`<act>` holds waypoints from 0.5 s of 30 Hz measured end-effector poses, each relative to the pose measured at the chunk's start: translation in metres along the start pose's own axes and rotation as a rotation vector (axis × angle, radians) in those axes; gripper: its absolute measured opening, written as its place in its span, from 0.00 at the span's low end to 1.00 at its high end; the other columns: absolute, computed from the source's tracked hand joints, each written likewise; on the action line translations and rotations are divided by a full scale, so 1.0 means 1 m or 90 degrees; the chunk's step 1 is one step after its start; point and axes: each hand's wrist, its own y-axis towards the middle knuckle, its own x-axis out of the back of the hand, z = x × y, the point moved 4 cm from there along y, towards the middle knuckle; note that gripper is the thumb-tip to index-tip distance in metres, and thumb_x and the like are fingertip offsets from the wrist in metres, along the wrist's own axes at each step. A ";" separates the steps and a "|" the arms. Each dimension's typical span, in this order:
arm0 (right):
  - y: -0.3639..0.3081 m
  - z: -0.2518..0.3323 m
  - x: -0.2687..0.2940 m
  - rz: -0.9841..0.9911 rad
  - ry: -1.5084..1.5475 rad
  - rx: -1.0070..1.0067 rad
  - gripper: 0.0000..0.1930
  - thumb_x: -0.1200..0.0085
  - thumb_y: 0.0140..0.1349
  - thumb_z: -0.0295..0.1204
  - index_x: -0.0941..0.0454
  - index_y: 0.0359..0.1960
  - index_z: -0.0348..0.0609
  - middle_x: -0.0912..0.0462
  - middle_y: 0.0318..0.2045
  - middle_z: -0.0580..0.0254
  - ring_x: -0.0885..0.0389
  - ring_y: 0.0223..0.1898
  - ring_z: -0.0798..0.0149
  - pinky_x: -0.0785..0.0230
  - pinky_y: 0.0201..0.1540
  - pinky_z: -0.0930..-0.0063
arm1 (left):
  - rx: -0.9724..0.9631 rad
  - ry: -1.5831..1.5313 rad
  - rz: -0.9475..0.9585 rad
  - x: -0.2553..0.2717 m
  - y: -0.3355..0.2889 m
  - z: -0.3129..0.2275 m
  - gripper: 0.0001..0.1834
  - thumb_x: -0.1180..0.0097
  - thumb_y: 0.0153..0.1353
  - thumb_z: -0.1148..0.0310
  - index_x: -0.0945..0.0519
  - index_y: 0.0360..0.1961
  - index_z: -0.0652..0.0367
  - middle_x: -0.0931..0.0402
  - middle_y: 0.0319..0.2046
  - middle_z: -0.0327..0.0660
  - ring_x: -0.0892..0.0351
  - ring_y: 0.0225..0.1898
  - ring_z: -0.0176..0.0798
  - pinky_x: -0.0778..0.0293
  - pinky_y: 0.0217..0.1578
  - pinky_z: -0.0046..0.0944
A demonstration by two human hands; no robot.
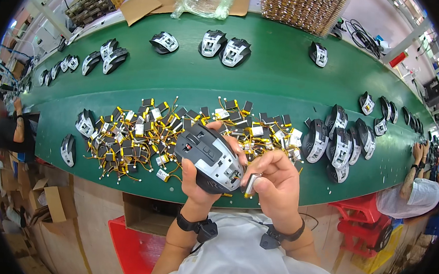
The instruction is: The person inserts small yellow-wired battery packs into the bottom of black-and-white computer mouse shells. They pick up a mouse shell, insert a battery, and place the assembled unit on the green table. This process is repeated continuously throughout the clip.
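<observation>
My left hand [197, 184] is closed around a half-assembled computer mouse [209, 156], black with a grey-white panel and openings, held tilted above the table edge. Close to the mouse's right end, my right hand [280, 192] pinches a small flat battery [250, 184] with yellow tape at one end. The battery's leads are too small to follow, so I cannot tell whether they reach into the mouse. Behind both hands spreads a heap of loose batteries [127, 148], black and silver with yellow ends, thin wires and white plugs.
Several mouse bodies [340, 148] cluster to the right of the heap; two more [68, 150] lie at its left. Farther back, others stand along the green belt [274, 74]. A red bin [133, 248] is below the table, and red stools [363, 223] are at right. Co-workers [410, 193] sit at both sides.
</observation>
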 end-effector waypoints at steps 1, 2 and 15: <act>-0.001 -0.002 0.002 0.004 -0.026 -0.017 0.16 0.40 0.63 0.23 0.31 0.49 0.36 0.19 0.38 0.57 0.19 0.42 0.69 0.26 0.48 0.74 | -0.015 0.017 -0.006 -0.001 0.000 -0.001 0.50 0.50 0.57 0.30 0.44 0.66 0.62 0.27 0.42 0.53 0.22 0.40 0.50 0.23 0.39 0.44; -0.003 -0.003 0.004 0.007 -0.051 -0.036 0.15 0.41 0.64 0.24 0.30 0.49 0.37 0.19 0.38 0.59 0.19 0.41 0.69 0.26 0.48 0.74 | -0.029 0.035 -0.014 -0.002 0.000 -0.003 0.50 0.52 0.58 0.30 0.44 0.66 0.63 0.27 0.42 0.52 0.22 0.39 0.50 0.23 0.37 0.44; -0.004 0.004 0.004 -0.019 -0.318 -0.013 0.10 0.42 0.62 0.19 0.24 0.44 0.31 0.22 0.41 0.57 0.19 0.42 0.69 0.22 0.44 0.75 | -0.007 0.084 -0.009 0.001 -0.003 -0.005 0.52 0.42 0.54 0.33 0.48 0.69 0.56 0.28 0.44 0.50 0.21 0.43 0.48 0.22 0.43 0.45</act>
